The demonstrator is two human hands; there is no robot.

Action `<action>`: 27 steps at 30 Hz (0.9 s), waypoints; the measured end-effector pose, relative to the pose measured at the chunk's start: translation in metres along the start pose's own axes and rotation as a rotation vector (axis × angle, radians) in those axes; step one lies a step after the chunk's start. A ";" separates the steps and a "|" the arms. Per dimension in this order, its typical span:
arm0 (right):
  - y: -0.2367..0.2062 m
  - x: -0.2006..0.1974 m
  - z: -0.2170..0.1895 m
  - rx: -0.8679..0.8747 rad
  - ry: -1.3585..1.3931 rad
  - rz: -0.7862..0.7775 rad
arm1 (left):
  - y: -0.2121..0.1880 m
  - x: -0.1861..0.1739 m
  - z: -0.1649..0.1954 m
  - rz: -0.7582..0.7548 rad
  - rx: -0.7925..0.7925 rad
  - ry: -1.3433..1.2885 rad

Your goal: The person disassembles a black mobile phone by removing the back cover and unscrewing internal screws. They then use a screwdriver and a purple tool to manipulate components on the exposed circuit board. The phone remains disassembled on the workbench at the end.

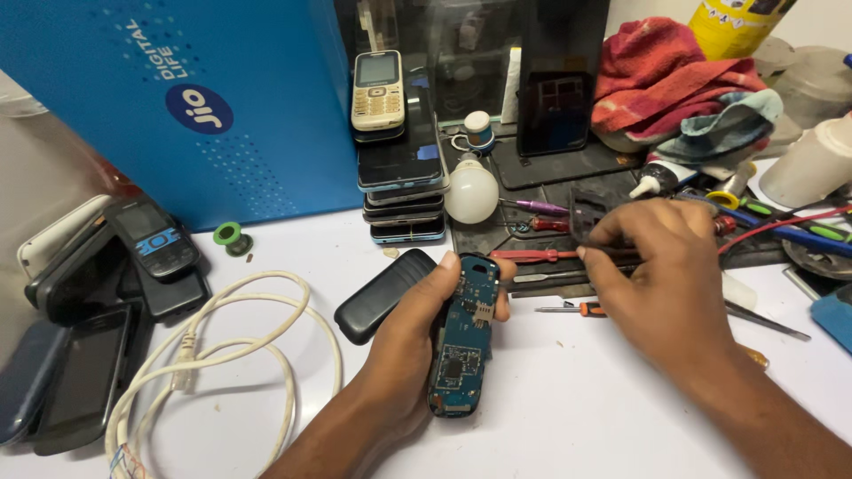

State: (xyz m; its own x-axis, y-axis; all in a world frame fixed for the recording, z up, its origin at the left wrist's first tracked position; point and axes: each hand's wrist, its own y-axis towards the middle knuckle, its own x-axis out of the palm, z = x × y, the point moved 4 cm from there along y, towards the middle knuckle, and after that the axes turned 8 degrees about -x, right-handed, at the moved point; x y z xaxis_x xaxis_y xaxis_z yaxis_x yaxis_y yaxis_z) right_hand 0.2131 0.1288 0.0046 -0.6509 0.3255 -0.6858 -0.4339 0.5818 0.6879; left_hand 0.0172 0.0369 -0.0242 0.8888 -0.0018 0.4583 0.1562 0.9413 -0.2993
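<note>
Clutter crowds the upper half of the frame: a stack of phones (401, 168), a white bulb (471, 191), a red towel (667, 75), and screwdrivers (568, 309) on a dark mat (550, 173). At centre, the left hand (417, 333) is wrapped around an opened phone with blue circuit board (463, 337). The right hand (657, 275) pinches a thin dark tool (612, 255), just right of the board's top. A black back cover (383, 295) lies beside it on the white surface (577, 399); a white cable (213, 355) coils lower left, before a blue box (177, 98).

An opened phone with its blue rectangular circuit board (463, 341) bared lies lengthwise, top toward twelve o'clock. A thin dark tool (612, 255), partly hidden, sits at its two o'clock.
</note>
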 end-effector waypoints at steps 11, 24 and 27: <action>-0.024 -0.007 -0.038 0.143 0.486 -0.098 | -0.003 -0.001 0.010 -0.116 0.148 -0.051; -0.038 -0.011 -0.032 -0.001 0.599 -0.426 | -0.012 -0.015 0.026 0.231 0.544 0.315; -0.059 -0.014 -0.033 -0.218 0.454 -0.469 | -0.017 -0.022 0.031 0.367 0.658 0.417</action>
State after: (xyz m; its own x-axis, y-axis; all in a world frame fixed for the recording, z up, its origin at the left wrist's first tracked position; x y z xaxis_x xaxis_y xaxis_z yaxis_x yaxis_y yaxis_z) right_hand 0.2273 0.0648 -0.0182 -0.5398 -0.2965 -0.7878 -0.8179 0.4062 0.4075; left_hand -0.0183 0.0314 -0.0036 0.9400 0.3383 0.0443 -0.3388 0.9105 0.2369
